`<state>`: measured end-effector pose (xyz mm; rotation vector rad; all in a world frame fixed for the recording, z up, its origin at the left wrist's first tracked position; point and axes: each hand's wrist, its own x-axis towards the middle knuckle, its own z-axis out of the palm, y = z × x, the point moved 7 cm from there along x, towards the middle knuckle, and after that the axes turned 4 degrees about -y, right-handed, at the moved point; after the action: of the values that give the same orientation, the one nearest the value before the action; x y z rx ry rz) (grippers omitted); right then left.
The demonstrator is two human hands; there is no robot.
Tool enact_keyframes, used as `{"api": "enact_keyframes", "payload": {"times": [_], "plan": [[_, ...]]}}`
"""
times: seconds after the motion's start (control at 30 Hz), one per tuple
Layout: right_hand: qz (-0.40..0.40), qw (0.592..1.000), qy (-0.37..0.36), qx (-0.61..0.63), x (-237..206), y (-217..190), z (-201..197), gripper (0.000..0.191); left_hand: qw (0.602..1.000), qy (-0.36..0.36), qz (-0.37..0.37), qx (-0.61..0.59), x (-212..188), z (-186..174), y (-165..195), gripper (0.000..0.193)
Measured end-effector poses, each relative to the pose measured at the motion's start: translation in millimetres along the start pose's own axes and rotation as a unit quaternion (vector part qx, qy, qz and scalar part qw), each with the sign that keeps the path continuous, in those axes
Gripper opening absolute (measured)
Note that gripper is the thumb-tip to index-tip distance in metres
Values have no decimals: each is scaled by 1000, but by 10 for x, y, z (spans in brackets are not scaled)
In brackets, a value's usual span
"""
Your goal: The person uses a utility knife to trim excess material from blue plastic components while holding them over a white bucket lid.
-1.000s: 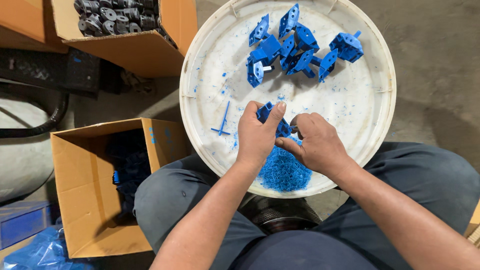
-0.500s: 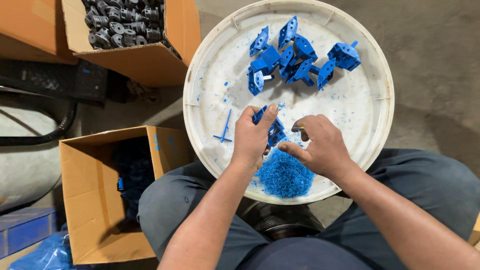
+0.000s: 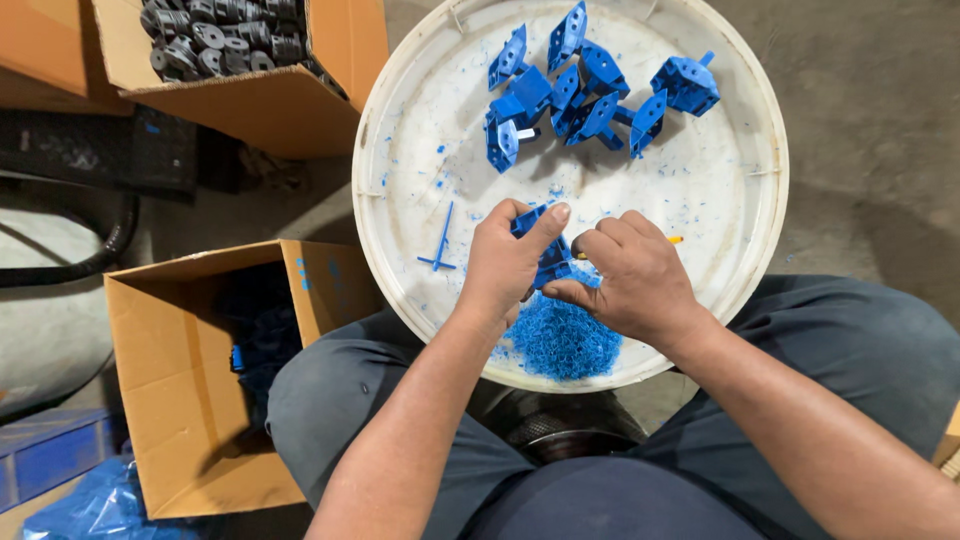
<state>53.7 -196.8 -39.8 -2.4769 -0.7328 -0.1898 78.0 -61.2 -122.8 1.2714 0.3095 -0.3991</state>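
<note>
Down on the near side of the round white tray (image 3: pixel 740 250), the left hand (image 3: pixel 505 265) pinches a blue plastic part (image 3: pixel 545 250) between thumb and fingers. Just right of it, the right hand (image 3: pixel 630 275) is curled shut around a thin tool with a yellow tip (image 3: pixel 672 240), pressed to the same part. A heap of blue shavings (image 3: pixel 560 340) lies directly below the hands. More blue parts (image 3: pixel 590 85) are piled at the tray's far side. An open cardboard box (image 3: pixel 190 400) sits to the left, and a box of black parts (image 3: pixel 215 40) lies far left.
</note>
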Motion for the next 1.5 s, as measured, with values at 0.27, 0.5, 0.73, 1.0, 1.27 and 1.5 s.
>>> {"api": "enact_keyframes", "payload": {"times": [0.27,0.5,0.73,1.0,1.27,1.5], "plan": [[-28,999,-13,27,-15,-6,29,48,999,-45,-6,-3,27,45,-46,34],[-3,1000,6,-2,-60,-39,4,51,995,-59,-9,-76,-15,74,-17,31],[40,996,7,81,-97,7,4,51,992,-78,40,-94,-43,72,12,30],[110,976,-48,182,-164,111,111,43,989,-29,143,17,-86,47,44,29],[214,946,-43,240,-189,261,132,24,960,11,207,186,-186,66,55,30],[144,969,-100,174,-80,98,99,60,994,0,113,13,-2,-21,-161,20]]}}
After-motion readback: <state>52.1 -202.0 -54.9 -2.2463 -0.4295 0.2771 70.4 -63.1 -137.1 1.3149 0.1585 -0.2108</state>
